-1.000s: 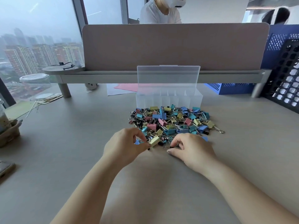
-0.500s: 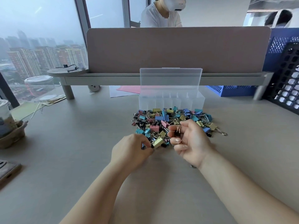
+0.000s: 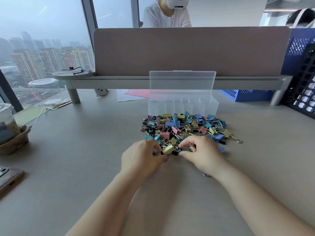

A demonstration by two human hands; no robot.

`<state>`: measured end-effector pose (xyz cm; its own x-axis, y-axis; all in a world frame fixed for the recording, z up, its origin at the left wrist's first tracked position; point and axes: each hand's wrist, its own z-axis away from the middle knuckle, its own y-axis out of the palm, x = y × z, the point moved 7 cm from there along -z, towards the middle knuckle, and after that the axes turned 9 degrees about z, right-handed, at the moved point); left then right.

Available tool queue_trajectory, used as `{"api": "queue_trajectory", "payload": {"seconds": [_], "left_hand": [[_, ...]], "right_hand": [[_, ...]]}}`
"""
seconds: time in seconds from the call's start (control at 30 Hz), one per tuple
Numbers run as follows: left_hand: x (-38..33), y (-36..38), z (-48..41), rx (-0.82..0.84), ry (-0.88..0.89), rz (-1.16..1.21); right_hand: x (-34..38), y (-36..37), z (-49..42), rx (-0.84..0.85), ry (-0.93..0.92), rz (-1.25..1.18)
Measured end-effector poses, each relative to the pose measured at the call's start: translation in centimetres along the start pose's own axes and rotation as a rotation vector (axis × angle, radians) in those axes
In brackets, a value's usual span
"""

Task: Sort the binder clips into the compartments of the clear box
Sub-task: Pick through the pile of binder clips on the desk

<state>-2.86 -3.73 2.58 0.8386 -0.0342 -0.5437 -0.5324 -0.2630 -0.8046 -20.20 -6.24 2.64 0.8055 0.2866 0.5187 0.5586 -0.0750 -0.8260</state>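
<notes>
As left hand (image 3: pixel 143 157) and right hand (image 3: pixel 202 154) curl into the binder clips (image 3: pixel 184 126), their grip cannot be told

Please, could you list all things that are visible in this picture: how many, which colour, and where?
clips: many; yellow, blue, teal, pink, black; heaped on the table before the box
box: one; clear, lid up; behind the heap
table: one; grey; under everything
screen: one; beige; behind the box
papers: two; pink, white; behind the box, to its left
crate: one; blue; far right
rack: one; black; right edge
jar: one; clear; far left
cup: one; in a brown holder; left edge
phone: one; near left edge
people: two; one in white; behind the screen
left hand: pinches clips at the heap's near edge
right hand: pinches clips there too
</notes>
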Motion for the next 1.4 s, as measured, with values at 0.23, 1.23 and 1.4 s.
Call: {"api": "queue_trajectory", "payload": {"seconds": [0.23, 1.23, 1.4], "left_hand": [[-0.1, 0.1, 0.1, -0.009, -0.007, -0.009], [2.2, 1.5, 1.0, 0.298, -0.74, 1.506], [1.8, 1.0, 0.9, 0.331, -0.63, 1.311]], "right_hand": [[1.2, 0.4, 0.3, 0.0, -0.067, 0.252], [1.0, -0.1, 0.6, -0.04, -0.05, 0.304], [-0.9, 0.7, 0.6, 0.077, 0.361, -0.711]]}}
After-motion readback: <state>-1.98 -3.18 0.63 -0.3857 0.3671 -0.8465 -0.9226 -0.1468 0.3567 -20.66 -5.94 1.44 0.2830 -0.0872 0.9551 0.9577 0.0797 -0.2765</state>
